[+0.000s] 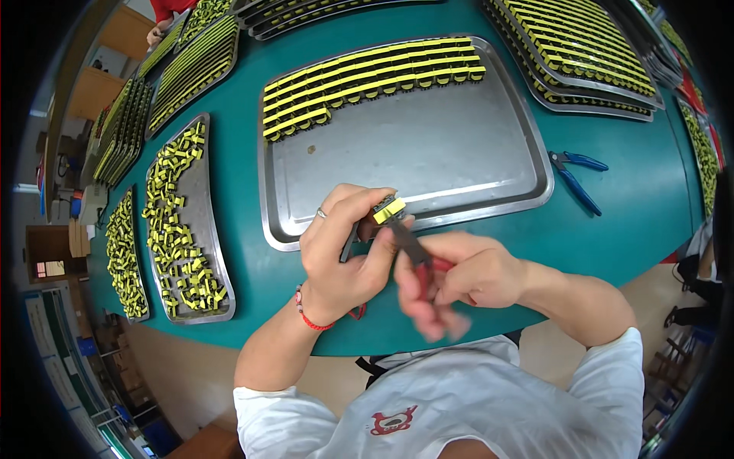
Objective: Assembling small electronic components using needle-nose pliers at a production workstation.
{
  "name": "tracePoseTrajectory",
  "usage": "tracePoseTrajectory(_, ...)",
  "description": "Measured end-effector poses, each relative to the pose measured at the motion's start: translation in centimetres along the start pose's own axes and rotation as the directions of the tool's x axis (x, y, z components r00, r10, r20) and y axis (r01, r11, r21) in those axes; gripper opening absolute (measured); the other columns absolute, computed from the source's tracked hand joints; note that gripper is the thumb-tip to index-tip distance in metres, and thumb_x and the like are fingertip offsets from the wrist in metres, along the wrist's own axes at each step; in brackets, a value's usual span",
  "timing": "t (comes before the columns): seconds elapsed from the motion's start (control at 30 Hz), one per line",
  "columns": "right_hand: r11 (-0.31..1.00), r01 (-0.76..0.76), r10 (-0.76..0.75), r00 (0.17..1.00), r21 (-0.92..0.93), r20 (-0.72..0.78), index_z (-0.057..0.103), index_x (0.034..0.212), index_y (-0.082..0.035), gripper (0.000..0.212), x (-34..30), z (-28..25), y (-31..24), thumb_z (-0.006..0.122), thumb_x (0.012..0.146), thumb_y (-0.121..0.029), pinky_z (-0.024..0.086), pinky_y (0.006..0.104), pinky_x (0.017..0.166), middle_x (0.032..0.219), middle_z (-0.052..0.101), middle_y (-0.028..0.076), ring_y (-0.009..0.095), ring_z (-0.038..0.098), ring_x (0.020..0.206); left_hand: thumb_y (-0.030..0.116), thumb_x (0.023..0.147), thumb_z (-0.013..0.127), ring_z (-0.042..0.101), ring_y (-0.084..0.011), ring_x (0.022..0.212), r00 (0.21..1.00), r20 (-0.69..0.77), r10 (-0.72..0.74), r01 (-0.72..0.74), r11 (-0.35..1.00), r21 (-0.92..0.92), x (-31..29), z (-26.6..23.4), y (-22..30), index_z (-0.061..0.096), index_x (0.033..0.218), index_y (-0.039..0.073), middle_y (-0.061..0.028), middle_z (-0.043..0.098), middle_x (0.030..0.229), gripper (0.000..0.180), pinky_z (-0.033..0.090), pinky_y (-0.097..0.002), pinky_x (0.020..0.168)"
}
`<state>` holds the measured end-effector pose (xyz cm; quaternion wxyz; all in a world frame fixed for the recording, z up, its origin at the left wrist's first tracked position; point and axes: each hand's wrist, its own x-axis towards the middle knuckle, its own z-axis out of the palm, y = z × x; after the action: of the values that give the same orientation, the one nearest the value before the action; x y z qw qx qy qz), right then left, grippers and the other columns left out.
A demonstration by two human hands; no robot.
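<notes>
My left hand (344, 245) pinches a small yellow-and-black electronic component (390, 209) between thumb and fingers, just above the near rim of the big metal tray (405, 153). My right hand (466, 279) grips red-handled pliers (417, 252), their dark jaws reaching up to the component. Its fingers are partly smeared by motion. Rows of like yellow-and-black components (367, 73) fill the far part of this tray, with one shorter row at the left. Under my left hand a dark piece and a bit of red show; I cannot make out what they belong to.
Blue-handled cutters (577, 180) lie on the green table (634, 199) right of the tray. Two trays of loose components (172, 222) stand at the left. Stacked full trays (573, 46) rise at the far right, others far left. A person's hand (157, 34) shows at the far left.
</notes>
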<state>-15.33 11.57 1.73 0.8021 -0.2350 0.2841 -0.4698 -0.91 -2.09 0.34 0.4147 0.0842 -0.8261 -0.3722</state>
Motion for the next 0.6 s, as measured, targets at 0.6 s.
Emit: tracePoseTrajectory(0.6,-0.123,0.253,-0.915,0.344,-0.959,0.209,0.057,0.108,0.001,0.042,2.2,-1.4,1.3,0.079,0.072,0.004,0.045,0.0239,0.053,0.092,0.061,0.011,0.011,0.054,0.062,0.006,0.092,0.066,0.053,-0.0055,0.072,0.811,0.204,-0.548,0.557,0.617,-0.556,-0.8,1.1,2.5,0.062,0.103,-0.003,-0.0028,0.061,0.086,0.015,0.042,-0.0218,0.062)
